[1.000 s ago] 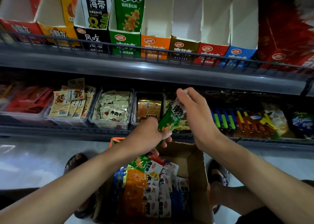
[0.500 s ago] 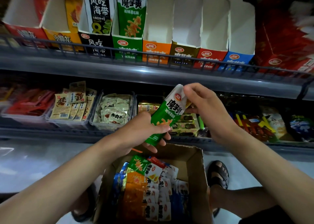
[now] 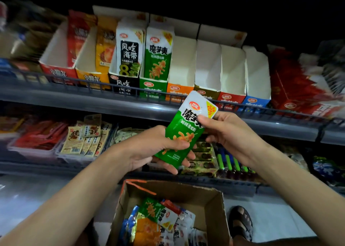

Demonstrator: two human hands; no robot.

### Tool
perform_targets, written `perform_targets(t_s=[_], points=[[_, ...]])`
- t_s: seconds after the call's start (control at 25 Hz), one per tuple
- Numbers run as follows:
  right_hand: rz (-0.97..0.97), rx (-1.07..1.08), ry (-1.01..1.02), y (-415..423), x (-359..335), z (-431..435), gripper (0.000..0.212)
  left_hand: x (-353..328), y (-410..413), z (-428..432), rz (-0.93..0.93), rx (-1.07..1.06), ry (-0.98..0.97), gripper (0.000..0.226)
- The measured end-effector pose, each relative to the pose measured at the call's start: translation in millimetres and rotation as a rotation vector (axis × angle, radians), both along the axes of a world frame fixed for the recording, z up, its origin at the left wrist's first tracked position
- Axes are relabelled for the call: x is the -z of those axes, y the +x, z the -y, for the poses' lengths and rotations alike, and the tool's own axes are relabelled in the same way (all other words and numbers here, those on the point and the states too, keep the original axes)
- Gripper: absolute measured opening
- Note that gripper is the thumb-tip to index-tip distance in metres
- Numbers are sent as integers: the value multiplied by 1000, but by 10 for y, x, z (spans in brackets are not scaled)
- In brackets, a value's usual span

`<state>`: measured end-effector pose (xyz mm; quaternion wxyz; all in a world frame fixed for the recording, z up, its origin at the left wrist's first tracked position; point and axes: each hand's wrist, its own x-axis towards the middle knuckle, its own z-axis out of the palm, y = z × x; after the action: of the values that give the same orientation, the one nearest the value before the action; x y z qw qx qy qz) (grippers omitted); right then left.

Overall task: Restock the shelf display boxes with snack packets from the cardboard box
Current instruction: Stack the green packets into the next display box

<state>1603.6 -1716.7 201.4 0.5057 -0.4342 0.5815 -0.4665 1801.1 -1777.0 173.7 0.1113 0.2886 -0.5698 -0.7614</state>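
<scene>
Gripped low down by the left hand [image 3: 149, 148] (thumb across the front, fingers curled underneath) and pinched near its white top by the right hand [image 3: 229, 134], thumb pressed on the lettering: a green packet [image 3: 183, 134], tilted with its top leaning right. Held up before the upper shelf [image 3: 74, 96], top corner overlapping the shelf's front just below the orange box [image 3: 178, 90] and the brown box [image 3: 205, 93]. Ranged along that shelf, left to right, eight display boxes: red, yellow, black, green, then orange, brown, red and blue. Standing upright in the green box [image 3: 153, 87], a matching pack [image 3: 158, 59]; in the black box [image 3: 124, 83] beside it, a black-and-white pack [image 3: 128, 53]; in the four on the right, only white inner walls in sight. Directly beneath the hands, on the floor, an open cardboard box [image 3: 214, 204] heaped with packs in green, orange, blue and white. Behind the wrists, trays [image 3: 84, 139] of other snacks on the lower shelf, blurred. Right of the cardboard box, a sandalled foot [image 3: 240, 221].
</scene>
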Motion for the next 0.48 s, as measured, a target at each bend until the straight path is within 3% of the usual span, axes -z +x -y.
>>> perform_targets(t_s=[0.08,0.2,0.32,0.4,0.48], points=[[-153,-66,-60,92,-151,115,16,-121,36,62,-29,-26,-33,27],[-198,-61,-182,252,-401,331,18,-310,109,170,-96,-103,-81,27],[-229,51,-327,295,-756,620,8,-431,155,349,-96,-392,-195,26],[-292,138,-476,256,-988,873,8,-433,170,496,137,-652,-569,25],[-332,196,-588,256,-1129,1135,15,-405,168,591,462,-755,-1047,31]])
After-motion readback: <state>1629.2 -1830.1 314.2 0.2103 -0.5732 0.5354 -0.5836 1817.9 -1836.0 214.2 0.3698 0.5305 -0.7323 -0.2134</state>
